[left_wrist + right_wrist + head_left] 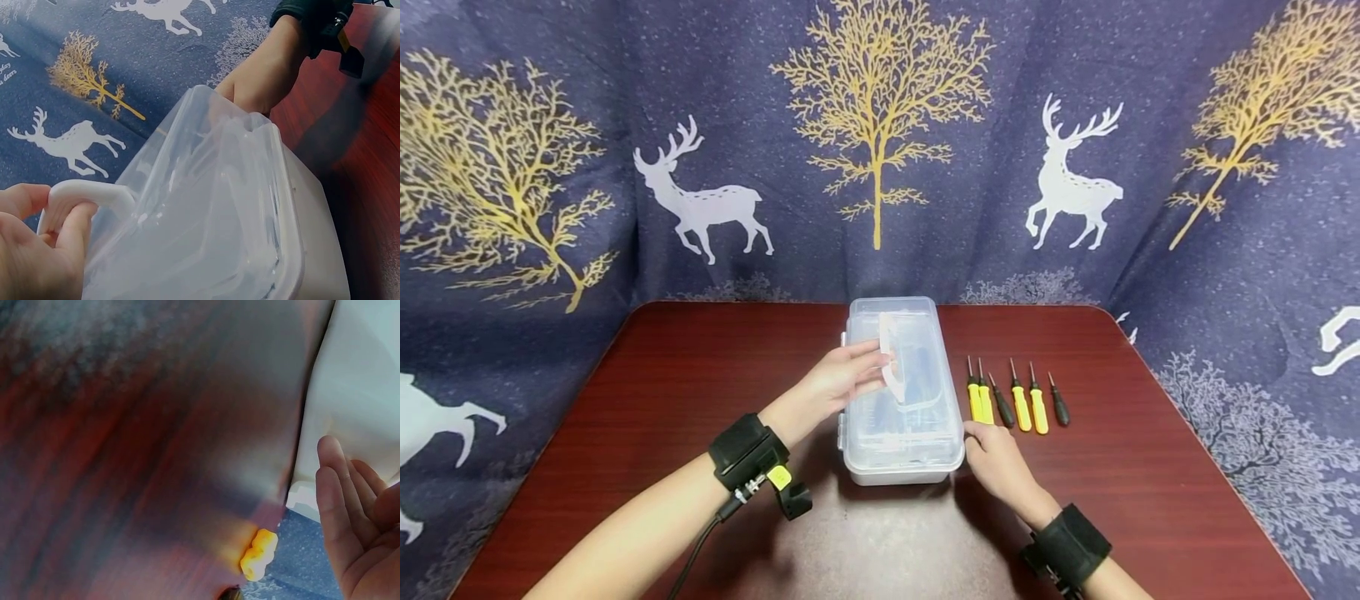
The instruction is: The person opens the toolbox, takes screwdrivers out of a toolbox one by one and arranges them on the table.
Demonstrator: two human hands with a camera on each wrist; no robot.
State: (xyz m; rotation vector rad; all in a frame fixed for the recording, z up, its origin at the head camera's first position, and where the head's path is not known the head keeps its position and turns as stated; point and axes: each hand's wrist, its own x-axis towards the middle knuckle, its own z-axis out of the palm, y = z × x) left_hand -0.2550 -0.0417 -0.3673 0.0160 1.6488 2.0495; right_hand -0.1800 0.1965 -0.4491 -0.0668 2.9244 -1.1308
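A clear-lidded plastic storage box (865, 425) with a white base stands lengthwise on the table. Its white carry handle (891, 367) is raised from the lid. My left hand (850, 373) holds that handle, and the left wrist view shows the thumb and a finger (78, 228) pinching it. At the box's near right side is my right hand (1000, 460). Its fingers (337, 500) are fairly straight beside the white wall (350, 375) in the right wrist view; whether they touch it, I cannot tell. What lies inside the box is blurred by the lid.
Several screwdrivers, some with yellow handles (1021, 408) and some with black ones (1061, 410), lie in a row right of the box. The dark red table (715, 350) ends at a blue curtain (820, 217) printed with deer and trees.
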